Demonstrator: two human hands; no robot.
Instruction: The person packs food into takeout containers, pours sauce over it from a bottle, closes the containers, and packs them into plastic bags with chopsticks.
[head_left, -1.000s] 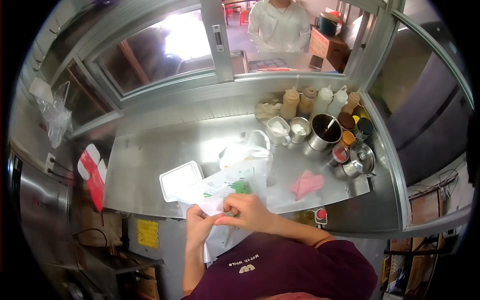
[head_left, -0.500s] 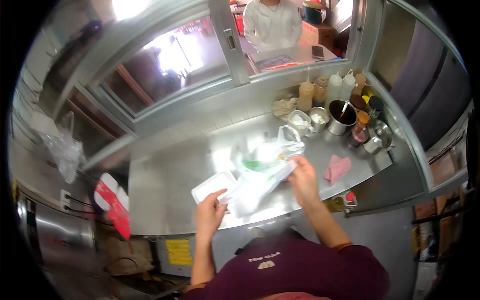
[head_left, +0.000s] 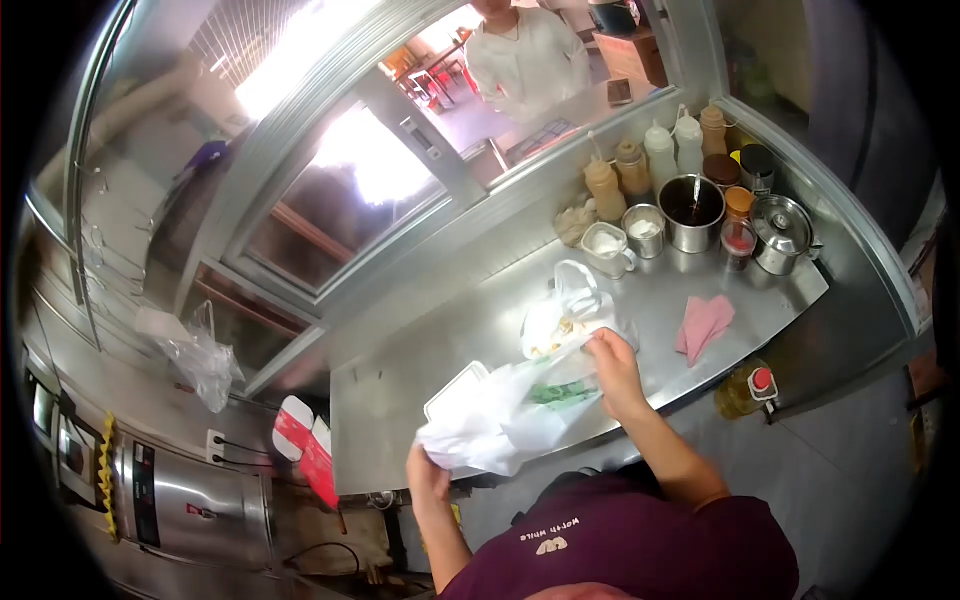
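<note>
A thin white plastic bag [head_left: 500, 420] with a green patch is stretched between my two hands, over the near edge of the steel counter [head_left: 385, 385]. My left hand [head_left: 428, 472] grips the bag's lower left end, its fingertips partly covered by the plastic. At the opposite end, my right hand [head_left: 617, 375] pinches the bag's edge between thumb and fingers. Partly behind the bag lies a white takeout box [head_left: 458, 388]. Just beyond my right hand, a second plastic bag [head_left: 565, 318] with looped handles sits on the counter, with pale, brownish contents I cannot make out.
Squeeze bottles [head_left: 604, 190], a pot of dark sauce [head_left: 692, 215], small containers [head_left: 643, 230] and a lidded steel pot [head_left: 782, 232] crowd the back right. A pink cloth [head_left: 704, 328] lies at right. Beyond the window stands a person in white [head_left: 528, 62].
My left hand has moved from beside the takeout box onto the bag's end. The bag is now spread wider and covers more of the box. The camera view has tilted and shifted.
</note>
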